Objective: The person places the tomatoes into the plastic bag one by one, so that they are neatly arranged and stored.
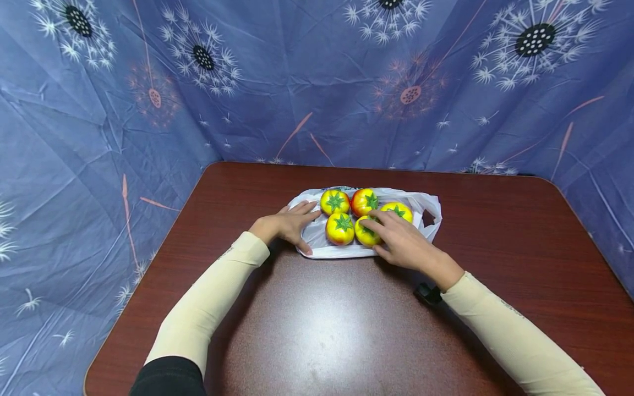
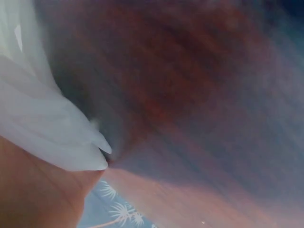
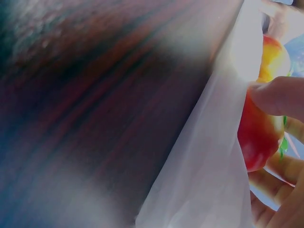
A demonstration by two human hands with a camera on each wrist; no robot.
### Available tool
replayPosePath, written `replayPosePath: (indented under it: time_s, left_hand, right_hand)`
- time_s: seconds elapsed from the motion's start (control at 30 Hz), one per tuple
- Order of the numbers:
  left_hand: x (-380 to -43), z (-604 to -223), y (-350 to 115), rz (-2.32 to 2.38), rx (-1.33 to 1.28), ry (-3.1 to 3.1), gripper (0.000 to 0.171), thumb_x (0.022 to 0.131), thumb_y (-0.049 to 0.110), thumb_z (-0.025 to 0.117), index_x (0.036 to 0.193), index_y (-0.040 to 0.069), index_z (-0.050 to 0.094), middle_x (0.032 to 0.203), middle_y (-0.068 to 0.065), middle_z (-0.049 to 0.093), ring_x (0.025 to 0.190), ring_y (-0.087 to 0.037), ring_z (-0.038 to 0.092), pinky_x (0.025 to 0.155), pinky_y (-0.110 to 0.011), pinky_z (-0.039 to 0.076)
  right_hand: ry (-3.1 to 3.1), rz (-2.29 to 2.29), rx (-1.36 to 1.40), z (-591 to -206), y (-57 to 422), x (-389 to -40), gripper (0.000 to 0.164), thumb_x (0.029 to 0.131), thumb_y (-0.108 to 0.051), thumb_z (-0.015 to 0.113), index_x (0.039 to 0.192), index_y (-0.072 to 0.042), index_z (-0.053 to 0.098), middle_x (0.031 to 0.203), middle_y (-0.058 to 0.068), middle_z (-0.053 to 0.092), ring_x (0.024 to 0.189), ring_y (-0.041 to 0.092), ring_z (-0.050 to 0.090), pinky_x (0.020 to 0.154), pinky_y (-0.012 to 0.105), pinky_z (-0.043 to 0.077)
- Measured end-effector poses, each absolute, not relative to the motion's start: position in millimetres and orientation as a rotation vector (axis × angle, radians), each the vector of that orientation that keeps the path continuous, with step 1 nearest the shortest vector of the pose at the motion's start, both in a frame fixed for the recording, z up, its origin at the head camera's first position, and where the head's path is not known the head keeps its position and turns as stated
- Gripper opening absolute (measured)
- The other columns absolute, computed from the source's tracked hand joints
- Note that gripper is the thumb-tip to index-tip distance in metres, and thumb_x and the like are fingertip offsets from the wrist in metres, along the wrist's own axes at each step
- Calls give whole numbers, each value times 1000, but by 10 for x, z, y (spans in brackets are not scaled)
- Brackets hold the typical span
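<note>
A white plastic bag [image 1: 314, 235] lies flat on the table, and several yellow-and-red tomatoes [image 1: 339, 229] with green star-shaped tops sit on it in two rows. At the bag's left end rests my left hand [image 1: 289, 224], its fingers spread over the plastic. My right hand [image 1: 403, 239] grips the front right tomato [image 1: 365, 233], the thumb on the near side and the fingers curled over the far side. In the right wrist view the thumb [image 3: 280, 95] presses that tomato's red side [image 3: 256, 137]. The left wrist view shows mostly the bag's white edge [image 2: 42, 118].
The brown table [image 1: 317, 313] extends around the bag on all sides. A blue curtain [image 1: 287, 82] with dandelion prints hangs behind and to the left. One bag handle [image 1: 433, 206] sticks out at the right. A small black device [image 1: 428, 294] is under the right wrist.
</note>
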State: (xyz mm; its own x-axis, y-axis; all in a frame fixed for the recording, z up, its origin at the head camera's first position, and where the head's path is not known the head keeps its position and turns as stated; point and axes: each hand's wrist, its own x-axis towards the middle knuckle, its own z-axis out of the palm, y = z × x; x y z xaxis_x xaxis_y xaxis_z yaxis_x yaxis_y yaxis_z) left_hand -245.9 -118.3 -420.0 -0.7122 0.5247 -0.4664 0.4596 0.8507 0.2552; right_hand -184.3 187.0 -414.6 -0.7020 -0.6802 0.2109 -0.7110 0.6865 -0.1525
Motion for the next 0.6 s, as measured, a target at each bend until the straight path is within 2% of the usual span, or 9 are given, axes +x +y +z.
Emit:
replayPosePath:
  time_s: [0.17, 0.37, 0.47, 0.6]
  left_hand:
    - [-2437, -4166, -1195, 174, 749, 2491, 110, 76, 55, 79, 161, 23, 16, 170, -3, -4, 158, -26, -6, 126, -55, 5]
    - [-2441, -4048, -1234, 224, 840, 2570, 104, 77, 43, 82, 159, 17, 23, 170, -6, 5, 158, -29, -1, 127, -52, 8]
    - [-2453, -3976, -1273, 291, 883, 2626, 97, 79, 36, 81, 157, 13, 28, 169, -8, 14, 158, -30, 3, 127, -52, 10]
    - [-2432, -3869, -1373, 507, 920, 2779, 77, 84, 27, 75, 150, 5, 43, 162, -13, 32, 155, -34, 17, 126, -52, 17]
  right_hand:
    - [-2735, 337, 1150, -4167, 1871, -1818, 60, 79, -17, 79, 135, -11, 57, 140, 22, 54, 123, 40, 56, 102, 55, 47]
    - [-2738, 347, 1142, -4149, 1886, -1788, 60, 80, -16, 78, 137, -12, 56, 141, 21, 54, 124, 39, 55, 104, 55, 46]
    - [-2731, 355, 1140, -4135, 1890, -1776, 61, 81, -17, 78, 137, -12, 56, 141, 22, 53, 124, 40, 54, 104, 55, 46]
    - [-2711, 358, 1141, -4114, 1879, -1770, 63, 80, -17, 78, 137, -10, 54, 140, 23, 53, 123, 41, 54, 103, 56, 46]
